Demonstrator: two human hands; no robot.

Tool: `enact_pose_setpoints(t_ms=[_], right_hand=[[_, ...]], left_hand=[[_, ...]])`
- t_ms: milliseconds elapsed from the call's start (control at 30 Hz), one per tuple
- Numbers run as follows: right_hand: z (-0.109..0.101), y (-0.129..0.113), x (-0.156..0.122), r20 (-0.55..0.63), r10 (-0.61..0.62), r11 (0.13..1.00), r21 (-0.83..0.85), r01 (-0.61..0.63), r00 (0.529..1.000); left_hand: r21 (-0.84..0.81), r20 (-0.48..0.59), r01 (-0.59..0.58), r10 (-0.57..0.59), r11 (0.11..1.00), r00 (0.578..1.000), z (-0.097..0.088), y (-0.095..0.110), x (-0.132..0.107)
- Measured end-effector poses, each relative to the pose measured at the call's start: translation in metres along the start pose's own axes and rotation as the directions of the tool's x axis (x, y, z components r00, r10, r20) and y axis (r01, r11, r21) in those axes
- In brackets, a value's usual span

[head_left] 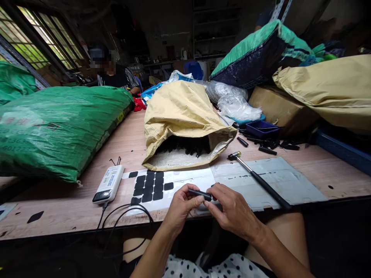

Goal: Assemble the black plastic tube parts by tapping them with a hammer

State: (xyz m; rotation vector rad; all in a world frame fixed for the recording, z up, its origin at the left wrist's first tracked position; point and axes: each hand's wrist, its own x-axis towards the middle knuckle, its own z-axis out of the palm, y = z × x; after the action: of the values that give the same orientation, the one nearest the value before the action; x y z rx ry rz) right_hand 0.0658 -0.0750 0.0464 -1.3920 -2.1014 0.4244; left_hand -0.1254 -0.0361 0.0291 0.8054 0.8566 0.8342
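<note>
- My left hand (181, 204): held over the near edge of the desk (130, 135), about midway along it; thumb and fingers (194, 200) pinch the left end of a short black rod (199, 193).
- My right hand (232, 210): just beside the left one, its fingertips closed on the right end of the same rod.
- Short black rod: lies level between both hands, lifted clear of the desk, above the near edge.
- White sheet (185, 179): flat on the desk right behind my hands; black pads (150, 185) sit on it in rows at its left part.
- Grey sheet (278, 175): lies to the right of the white sheet, along the near edge.
- Hammer (261, 181): rests slantwise on the grey sheet, head towards the middle of the desk, handle towards the near right edge.
- Power bank (108, 184): left of the white sheet; a black cable (127, 216) loops from it over the near edge.
- Tan sack (182, 112): in the middle of the desk, mouth open towards me, dark parts (185, 146) showing inside.
- Green sack (58, 123): fills the left side of the desk.
- Blue tray (262, 127): towards the right, with loose black rods (266, 150) just in front of it.
- Another person (114, 73): seated at the far left end.
</note>
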Motion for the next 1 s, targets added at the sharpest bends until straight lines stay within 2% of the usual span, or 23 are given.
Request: enact_pose_setpoints(t_ms=[100, 233, 333, 467, 567, 667, 800, 900, 1000], right_hand=[[-0.004, -0.001, -0.002, 0.044, -0.022, 0.999, 0.044, 0.02, 0.999], [-0.005, 0.002, -0.006, 0.094, -0.064, 0.993, 0.101, 0.054, 0.994], [-0.005, 0.005, -0.008, 0.124, -0.059, 0.993, 0.109, 0.046, 0.991], [-0.008, 0.004, -0.01, 0.138, -0.03, 0.999, 0.037, 0.025, 0.99], [-0.01, 0.003, -0.011, 0.136, -0.013, 0.999, 0.051, 0.006, 0.991], [-0.009, 0.003, -0.01, 0.104, -0.002, 0.997, 0.076, -0.006, 0.995], [-0.006, 0.003, -0.009, 0.0, -0.001, 0.999, 0.032, 0.001, 1.0], [-0.005, 0.001, -0.005, -0.066, -0.028, 0.999, 0.021, 0.029, 0.997], [-0.002, 0.0, -0.002, -0.101, -0.035, 0.998, 0.041, 0.039, 0.994]], left_hand=[[0.142, 0.104, -0.01, -0.005, 0.99, 0.995, -0.003, 0.007, -0.003], [0.396, 0.236, -0.14, 0.047, 0.908, 0.971, -0.002, 0.018, -0.009], [0.606, 0.281, -0.234, 0.07, 0.76, 0.957, 0.001, 0.024, -0.014], [0.807, 0.289, -0.31, 0.121, 0.503, 0.95, 0.005, 0.025, -0.018], [0.841, 0.307, -0.343, 0.152, 0.419, 0.939, 0.009, 0.022, -0.019], [0.833, 0.317, -0.37, 0.194, 0.411, 0.928, 0.014, 0.014, -0.021], [0.846, 0.293, -0.395, 0.306, 0.358, 0.906, 0.022, 0.0, -0.02], [0.865, 0.26, -0.384, 0.366, 0.321, 0.893, 0.027, -0.006, -0.018], [0.875, 0.217, -0.355, 0.389, 0.328, 0.895, 0.029, -0.007, -0.017]])
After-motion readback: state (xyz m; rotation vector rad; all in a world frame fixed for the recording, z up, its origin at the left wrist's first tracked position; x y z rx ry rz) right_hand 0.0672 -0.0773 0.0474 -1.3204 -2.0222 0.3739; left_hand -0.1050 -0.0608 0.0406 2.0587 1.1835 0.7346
